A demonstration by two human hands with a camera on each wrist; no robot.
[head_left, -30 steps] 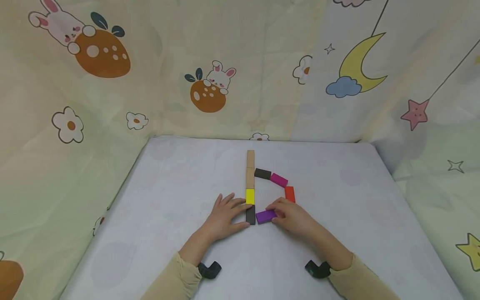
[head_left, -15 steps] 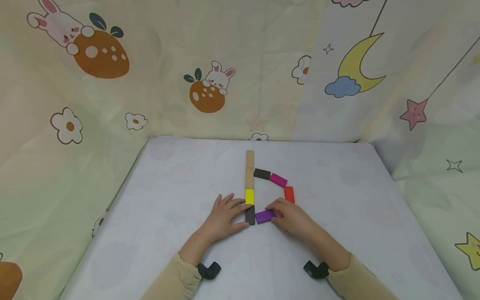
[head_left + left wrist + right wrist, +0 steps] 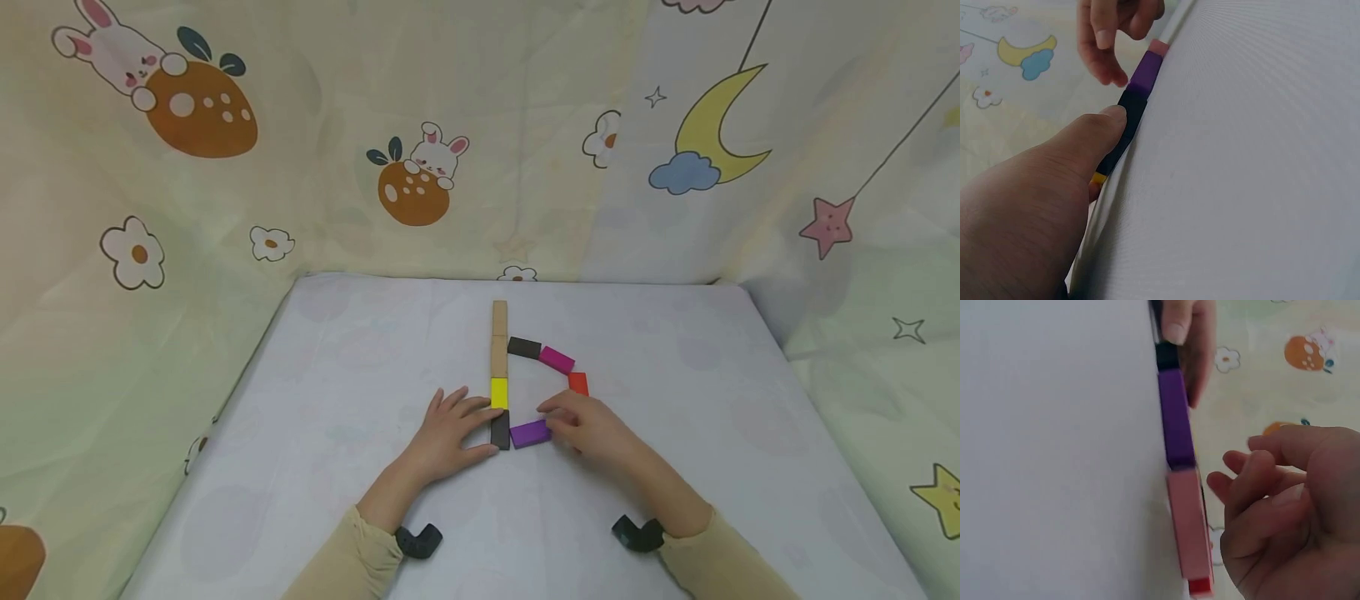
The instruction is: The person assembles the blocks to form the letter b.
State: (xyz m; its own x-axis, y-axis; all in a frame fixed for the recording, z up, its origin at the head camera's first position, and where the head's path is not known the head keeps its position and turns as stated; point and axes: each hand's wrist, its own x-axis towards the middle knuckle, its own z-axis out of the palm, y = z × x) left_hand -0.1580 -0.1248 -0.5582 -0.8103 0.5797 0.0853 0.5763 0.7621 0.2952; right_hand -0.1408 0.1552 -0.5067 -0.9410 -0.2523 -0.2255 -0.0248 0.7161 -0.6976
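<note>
Flat coloured blocks lie on the white table (image 3: 360, 367). Two wooden blocks (image 3: 499, 337), a yellow block (image 3: 499, 392) and a black block (image 3: 500, 429) form a straight column. A purple block (image 3: 528, 433), a red block (image 3: 578, 382), a magenta block (image 3: 557, 360) and another black block (image 3: 524, 347) curve off its right side. My left hand (image 3: 480, 427) rests flat, thumb (image 3: 1094, 134) against the black block (image 3: 1129, 122) and fingers by the yellow one. My right hand (image 3: 558, 423) hovers at the purple block's (image 3: 1175, 419) right end, its fingers (image 3: 1247, 481) loosely curled and holding nothing. It hides part of the red block.
Cartoon-print cloth walls (image 3: 150, 250) with rabbits, a moon and stars close off the table at the back and both sides. Bare tabletop lies left of the column (image 3: 360, 367) and right of the curve (image 3: 690, 383).
My right hand has come off the purple block's end and shifted slightly away from me, now covering more of the red block. The left hand and the blocks have stayed put.
</note>
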